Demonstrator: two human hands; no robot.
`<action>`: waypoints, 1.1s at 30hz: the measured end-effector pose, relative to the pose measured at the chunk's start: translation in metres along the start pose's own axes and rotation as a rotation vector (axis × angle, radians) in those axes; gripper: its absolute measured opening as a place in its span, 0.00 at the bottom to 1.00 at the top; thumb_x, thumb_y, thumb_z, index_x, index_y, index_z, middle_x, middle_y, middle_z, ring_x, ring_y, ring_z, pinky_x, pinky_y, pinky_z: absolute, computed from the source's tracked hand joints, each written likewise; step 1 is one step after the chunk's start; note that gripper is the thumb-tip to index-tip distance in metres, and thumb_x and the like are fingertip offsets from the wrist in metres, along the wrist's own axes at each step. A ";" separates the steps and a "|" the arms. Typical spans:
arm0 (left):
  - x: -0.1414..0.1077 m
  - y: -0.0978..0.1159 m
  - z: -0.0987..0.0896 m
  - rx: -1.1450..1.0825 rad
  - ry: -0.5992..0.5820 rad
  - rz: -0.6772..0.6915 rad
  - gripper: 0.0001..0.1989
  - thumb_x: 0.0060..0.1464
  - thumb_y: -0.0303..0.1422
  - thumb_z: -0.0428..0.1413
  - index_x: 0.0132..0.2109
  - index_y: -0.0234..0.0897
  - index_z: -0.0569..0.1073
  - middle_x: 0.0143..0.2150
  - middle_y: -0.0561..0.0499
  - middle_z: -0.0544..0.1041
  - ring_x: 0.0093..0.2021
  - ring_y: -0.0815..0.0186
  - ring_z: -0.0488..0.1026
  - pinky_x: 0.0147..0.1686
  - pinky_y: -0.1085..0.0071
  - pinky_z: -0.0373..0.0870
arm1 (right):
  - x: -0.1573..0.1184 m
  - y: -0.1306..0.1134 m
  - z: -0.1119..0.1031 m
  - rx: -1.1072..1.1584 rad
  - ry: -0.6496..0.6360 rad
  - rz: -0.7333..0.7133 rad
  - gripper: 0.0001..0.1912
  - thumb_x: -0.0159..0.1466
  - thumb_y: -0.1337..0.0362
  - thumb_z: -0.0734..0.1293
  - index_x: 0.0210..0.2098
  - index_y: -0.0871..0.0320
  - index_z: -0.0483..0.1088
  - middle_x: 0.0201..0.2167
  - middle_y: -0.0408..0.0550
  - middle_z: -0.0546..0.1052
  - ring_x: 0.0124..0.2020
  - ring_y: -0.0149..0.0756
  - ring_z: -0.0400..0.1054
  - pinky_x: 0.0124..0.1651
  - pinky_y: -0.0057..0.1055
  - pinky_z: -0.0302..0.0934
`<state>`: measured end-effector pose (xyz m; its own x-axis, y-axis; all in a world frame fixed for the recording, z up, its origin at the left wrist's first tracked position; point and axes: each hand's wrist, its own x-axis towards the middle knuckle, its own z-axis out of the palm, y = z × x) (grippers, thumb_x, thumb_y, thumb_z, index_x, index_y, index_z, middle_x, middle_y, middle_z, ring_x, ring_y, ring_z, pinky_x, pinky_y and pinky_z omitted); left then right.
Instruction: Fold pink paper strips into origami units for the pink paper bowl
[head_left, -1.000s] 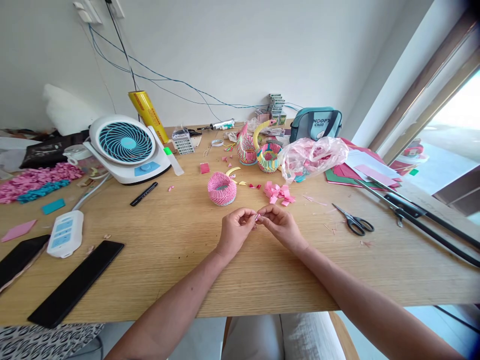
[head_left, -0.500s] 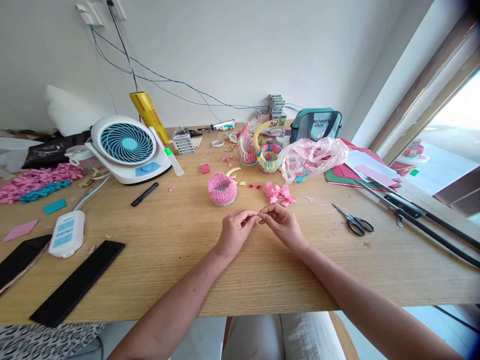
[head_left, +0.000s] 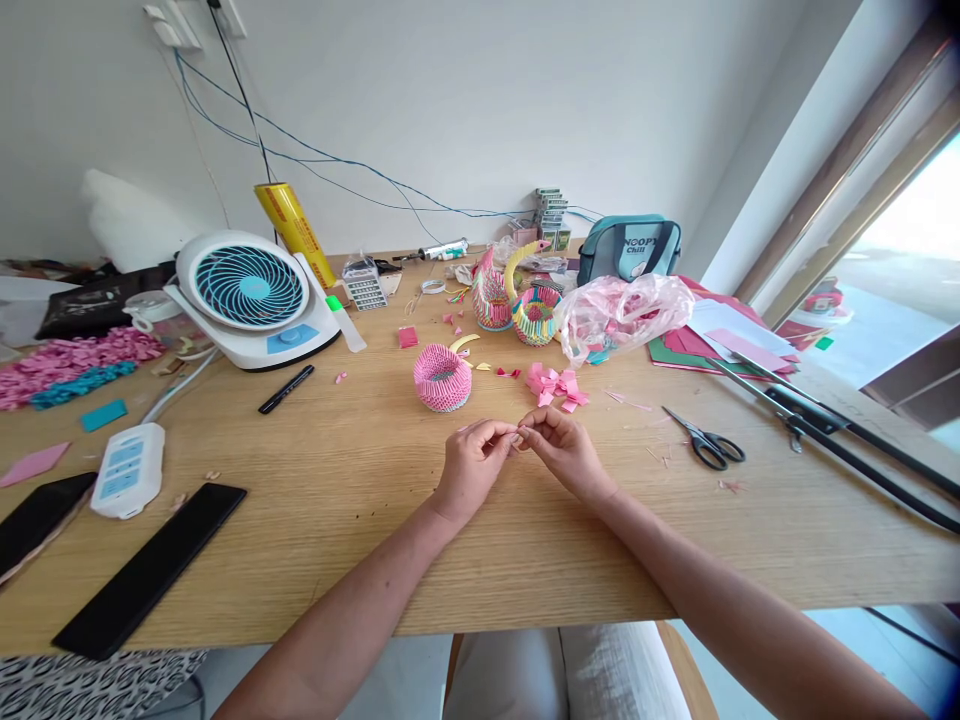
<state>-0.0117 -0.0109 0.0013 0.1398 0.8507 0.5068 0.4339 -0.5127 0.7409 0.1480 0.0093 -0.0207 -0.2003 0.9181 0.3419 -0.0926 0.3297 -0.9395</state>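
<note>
A tiny pale-pink piece of what looks like paper [head_left: 517,439], mostly hidden by fingers, is pinched between the fingertips of a person's left hand [head_left: 472,465] and right hand [head_left: 564,455] over a wood-grained tabletop [head_left: 360,570]. Thumbs and forefingers meet at the tips — the other fingers curled in, the bare forearms slanting inward from the table's near edge. Just beyond the hands, a round pink bowl of folded paper [head_left: 442,378] stands to the left, a loose heap of pink paper strips [head_left: 556,387] to the right. Black-handled metal scissors [head_left: 705,440] lie farther right. Behind — beside a crumpled translucent plastic bag [head_left: 626,315] — stands a multicoloured folded-paper basket [head_left: 535,320].
</note>
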 end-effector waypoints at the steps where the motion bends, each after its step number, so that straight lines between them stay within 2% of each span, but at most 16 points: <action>1: 0.000 -0.001 0.001 -0.023 -0.005 -0.029 0.05 0.57 0.28 0.56 0.35 0.35 0.77 0.28 0.50 0.79 0.28 0.69 0.76 0.31 0.75 0.72 | -0.001 -0.001 -0.001 -0.057 0.007 -0.027 0.13 0.61 0.53 0.68 0.34 0.57 0.69 0.28 0.45 0.72 0.30 0.33 0.69 0.34 0.31 0.66; 5: 0.001 -0.001 0.002 -0.105 -0.040 -0.115 0.06 0.57 0.29 0.55 0.33 0.35 0.75 0.26 0.51 0.78 0.25 0.70 0.75 0.29 0.76 0.72 | -0.003 -0.008 -0.003 -0.331 0.023 -0.158 0.10 0.65 0.57 0.65 0.32 0.57 0.68 0.28 0.45 0.70 0.28 0.31 0.65 0.32 0.28 0.62; 8: 0.002 0.001 0.001 -0.161 -0.071 -0.145 0.06 0.57 0.30 0.55 0.32 0.34 0.74 0.26 0.52 0.77 0.24 0.71 0.74 0.28 0.76 0.72 | -0.004 -0.014 -0.002 -0.413 0.013 -0.205 0.09 0.66 0.60 0.64 0.31 0.57 0.67 0.28 0.44 0.69 0.28 0.30 0.64 0.32 0.28 0.61; 13: 0.003 0.000 0.000 -0.309 -0.036 -0.211 0.07 0.57 0.34 0.55 0.36 0.34 0.74 0.30 0.51 0.75 0.27 0.70 0.74 0.30 0.74 0.75 | -0.005 -0.014 0.002 -0.391 0.025 -0.200 0.05 0.65 0.61 0.65 0.35 0.56 0.68 0.32 0.45 0.70 0.30 0.31 0.66 0.34 0.28 0.63; 18: 0.002 -0.005 0.002 -0.340 -0.030 -0.213 0.09 0.57 0.36 0.56 0.36 0.34 0.74 0.28 0.52 0.74 0.28 0.70 0.73 0.31 0.73 0.76 | -0.004 -0.016 0.000 -0.410 0.069 -0.229 0.08 0.65 0.61 0.65 0.31 0.57 0.69 0.28 0.44 0.68 0.29 0.30 0.64 0.31 0.27 0.60; 24: 0.002 -0.003 0.003 -0.436 -0.073 -0.256 0.11 0.56 0.38 0.57 0.35 0.33 0.73 0.28 0.53 0.72 0.28 0.70 0.72 0.30 0.72 0.77 | -0.004 -0.016 -0.004 -0.429 0.015 -0.211 0.13 0.66 0.58 0.64 0.28 0.58 0.69 0.25 0.44 0.69 0.28 0.31 0.63 0.30 0.27 0.58; 29: 0.003 -0.003 0.003 -0.457 -0.038 -0.280 0.11 0.55 0.39 0.57 0.34 0.33 0.71 0.29 0.54 0.70 0.27 0.72 0.70 0.28 0.73 0.76 | -0.005 -0.012 -0.001 -0.364 0.026 -0.164 0.11 0.64 0.55 0.66 0.37 0.56 0.71 0.32 0.47 0.72 0.30 0.32 0.67 0.33 0.28 0.62; 33: 0.002 -0.004 0.004 -0.479 -0.063 -0.306 0.13 0.55 0.41 0.58 0.34 0.34 0.70 0.28 0.54 0.70 0.27 0.72 0.69 0.26 0.73 0.76 | -0.005 -0.014 -0.001 -0.393 0.062 -0.202 0.13 0.64 0.54 0.66 0.30 0.56 0.71 0.27 0.45 0.71 0.28 0.32 0.65 0.31 0.28 0.60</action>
<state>-0.0096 -0.0066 -0.0027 0.1304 0.9664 0.2216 0.0132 -0.2252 0.9742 0.1514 0.0005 -0.0089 -0.1567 0.8340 0.5291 0.2561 0.5517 -0.7938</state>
